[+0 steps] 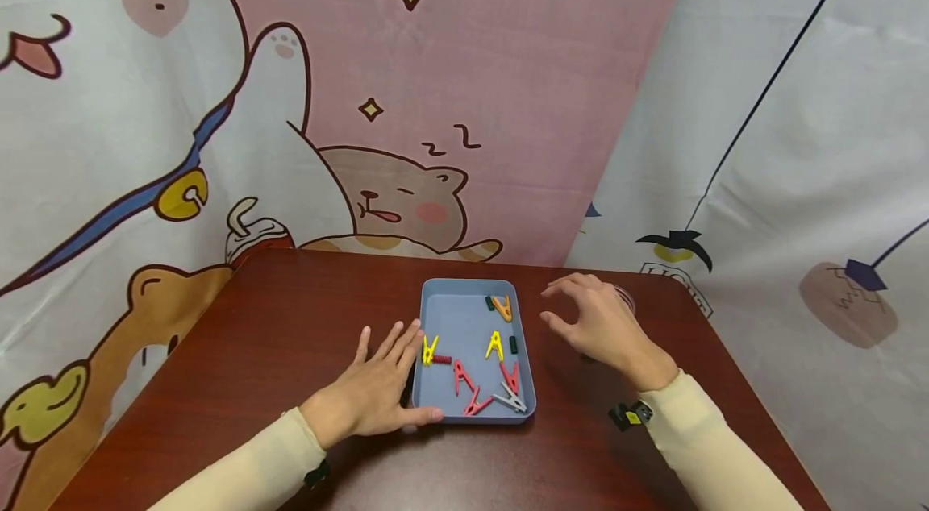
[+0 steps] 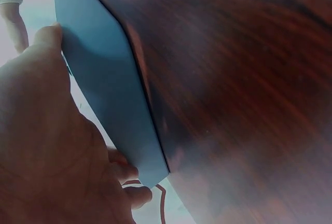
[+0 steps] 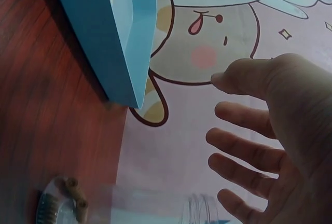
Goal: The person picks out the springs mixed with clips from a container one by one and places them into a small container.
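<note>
A shallow blue-grey tray (image 1: 464, 309) lies on the table with small plastic clothespins in it. Among them are a yellow clothespin (image 1: 495, 345), an orange one, a grey clothespin (image 1: 510, 398) and several red ones; a dark red ribbed piece (image 1: 441, 359) and two dark green pieces lie there too. My left hand (image 1: 377, 382) rests along the tray's left side, fingers extended and thumb at the near corner; the left wrist view shows it against the tray wall (image 2: 104, 73). Off the tray's right side, my right hand (image 1: 598, 321) hovers with nothing in it, fingers apart and slightly bent.
Beyond the right hand stands a clear jar (image 3: 199, 208) with a threaded mouth, partly hidden by that hand in the head view. Small brown and dark pieces (image 3: 78, 198) show at its bottom. A printed cloth (image 1: 508, 92) hangs behind the brown table (image 1: 327, 293).
</note>
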`<state>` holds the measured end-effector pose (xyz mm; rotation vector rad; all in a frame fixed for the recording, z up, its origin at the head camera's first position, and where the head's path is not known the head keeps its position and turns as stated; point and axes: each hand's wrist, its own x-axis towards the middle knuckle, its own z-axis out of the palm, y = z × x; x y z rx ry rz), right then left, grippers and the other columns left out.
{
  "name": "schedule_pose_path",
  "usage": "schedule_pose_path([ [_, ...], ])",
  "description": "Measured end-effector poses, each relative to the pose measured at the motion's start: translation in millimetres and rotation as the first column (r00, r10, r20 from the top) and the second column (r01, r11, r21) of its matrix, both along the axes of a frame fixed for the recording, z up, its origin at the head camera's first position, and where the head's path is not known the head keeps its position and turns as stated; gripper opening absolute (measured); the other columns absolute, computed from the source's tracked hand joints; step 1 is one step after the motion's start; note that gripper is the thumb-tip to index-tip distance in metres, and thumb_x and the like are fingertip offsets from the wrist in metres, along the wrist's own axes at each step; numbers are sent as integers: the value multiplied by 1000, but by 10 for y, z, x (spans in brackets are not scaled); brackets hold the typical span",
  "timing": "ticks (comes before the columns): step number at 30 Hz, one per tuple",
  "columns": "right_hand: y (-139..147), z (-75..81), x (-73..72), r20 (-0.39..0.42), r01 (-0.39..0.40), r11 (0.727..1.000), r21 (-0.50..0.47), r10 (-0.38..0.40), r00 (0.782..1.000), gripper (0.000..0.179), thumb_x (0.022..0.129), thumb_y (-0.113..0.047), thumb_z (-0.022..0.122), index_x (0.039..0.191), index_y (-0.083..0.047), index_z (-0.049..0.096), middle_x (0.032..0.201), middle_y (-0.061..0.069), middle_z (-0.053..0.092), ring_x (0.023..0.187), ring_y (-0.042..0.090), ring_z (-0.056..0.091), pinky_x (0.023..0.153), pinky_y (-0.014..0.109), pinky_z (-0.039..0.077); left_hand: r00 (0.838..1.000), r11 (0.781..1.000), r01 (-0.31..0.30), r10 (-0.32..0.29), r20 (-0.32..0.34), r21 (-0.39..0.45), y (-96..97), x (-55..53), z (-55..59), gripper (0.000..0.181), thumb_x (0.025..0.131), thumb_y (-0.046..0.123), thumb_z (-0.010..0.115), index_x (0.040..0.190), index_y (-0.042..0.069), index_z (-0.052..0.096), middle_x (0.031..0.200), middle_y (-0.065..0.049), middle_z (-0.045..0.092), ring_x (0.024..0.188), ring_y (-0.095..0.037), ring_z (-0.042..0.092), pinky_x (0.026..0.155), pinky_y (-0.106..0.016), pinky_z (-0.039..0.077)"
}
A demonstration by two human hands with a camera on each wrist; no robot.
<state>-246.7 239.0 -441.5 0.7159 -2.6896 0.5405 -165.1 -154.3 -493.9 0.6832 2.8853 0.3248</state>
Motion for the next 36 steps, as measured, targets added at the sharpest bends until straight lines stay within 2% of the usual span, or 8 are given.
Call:
schedule_pose_path([
  [8, -193, 8, -28, 9, -69, 997, 27, 69, 998, 33, 99, -28, 94, 129, -16, 86, 136, 5, 84, 133, 34, 76, 113, 65, 62, 1000, 1000, 4, -4, -6, -7, 3, 10, 1, 131, 99, 94, 63, 186, 5, 22, 198, -14, 13, 184, -44, 18, 141, -85, 8],
  [20, -497, 35, -56, 3, -169, 978, 123, 170, 986, 37, 96, -31, 97, 129, -17, 87, 134, 5, 85, 129, 31, 78, 111, 61, 64, 1000, 1000, 2, -2, -3, -13, 3, 16, 8, 130, 99, 94, 62, 187, 6, 22, 199, -13, 13, 184, -43, 18, 142, -84, 8],
  [30, -741, -21, -76, 135, -268, 942, 205, 244, 960, 34, 101, -36, 91, 134, -26, 87, 138, 1, 81, 130, 25, 74, 113, 58, 61, 1000, 1000, -3, 3, 7, -12, 6, -12, -32, 130, 100, 95, 61, 187, 8, 21, 199, -11, 11, 185, -42, 15, 143, -82, 6],
  [36, -891, -69, -109, 207, -321, 922, 216, 278, 938, 34, 102, -36, 90, 134, -23, 88, 139, 1, 82, 135, 29, 74, 113, 60, 59, 1000, 1000, -1, 1, 5, -4, 1, -12, -44, 129, 100, 94, 61, 187, 7, 21, 199, -11, 11, 185, -43, 16, 142, -83, 7],
])
